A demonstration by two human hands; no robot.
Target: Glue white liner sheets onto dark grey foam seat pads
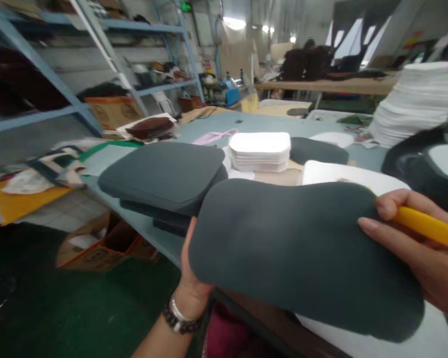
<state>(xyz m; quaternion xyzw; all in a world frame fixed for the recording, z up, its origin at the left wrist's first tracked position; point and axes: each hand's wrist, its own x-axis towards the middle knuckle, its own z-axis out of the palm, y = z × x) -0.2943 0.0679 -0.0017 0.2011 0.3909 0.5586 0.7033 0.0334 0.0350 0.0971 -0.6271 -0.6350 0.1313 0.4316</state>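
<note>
A dark grey panel with rounded corners and a smooth face is held up in front of me, tilted. My left hand grips its left edge, the fingers hidden behind it. At the upper right corner my right hand pinches the panel between thumb and fingers. That hand also carries a yellow stick-like tool, whose end runs out of view. Just left of the panel lies a stack of similar dark grey panels. White pieces are piled behind it, and a larger white sheet shows beyond its top edge.
The blue-grey table stretches away ahead. A tall stack of white pieces stands at right, beside a black curved object. Another dark piece lies farther back. Cardboard boxes sit on the floor at left, below blue shelving.
</note>
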